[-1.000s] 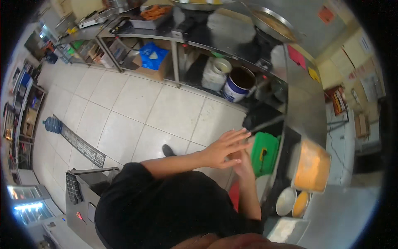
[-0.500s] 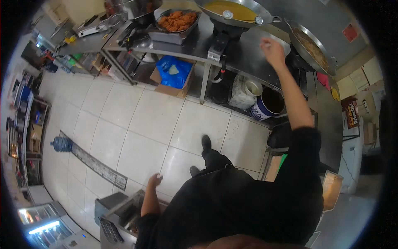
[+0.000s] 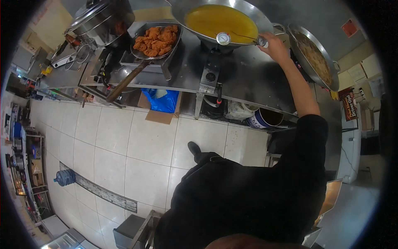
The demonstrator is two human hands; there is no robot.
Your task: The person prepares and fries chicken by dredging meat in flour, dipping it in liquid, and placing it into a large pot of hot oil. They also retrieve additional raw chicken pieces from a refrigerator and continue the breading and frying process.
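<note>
My right hand (image 3: 275, 46) reaches to the right rim of a wide metal wok (image 3: 248, 11) of yellow oil (image 3: 217, 20). Its fingers are closed at the head of a dial thermometer (image 3: 262, 41), whose thin stem points into the oil. A second dial thermometer (image 3: 223, 38) rests at the wok's near rim, its white face turned up. My left hand is out of view. Left of the wok, pieces of fried chicken (image 3: 155, 40) lie in a strainer with a long wooden handle (image 3: 129, 79), above a metal tray.
Another wok (image 3: 311, 56) with brownish frying contents stands at the right. A large lidded pot (image 3: 103, 23) is at the back left. Below the steel counter (image 3: 248, 81) are a cardboard box (image 3: 159, 117) and a blue-white bucket (image 3: 265, 118). A blue water bottle (image 3: 65, 177) lies on the floor.
My right hand has gone from above the counter to the thermometer at the wok's right rim and closed there. My left hand has left the view. The counter now appears nearer.
</note>
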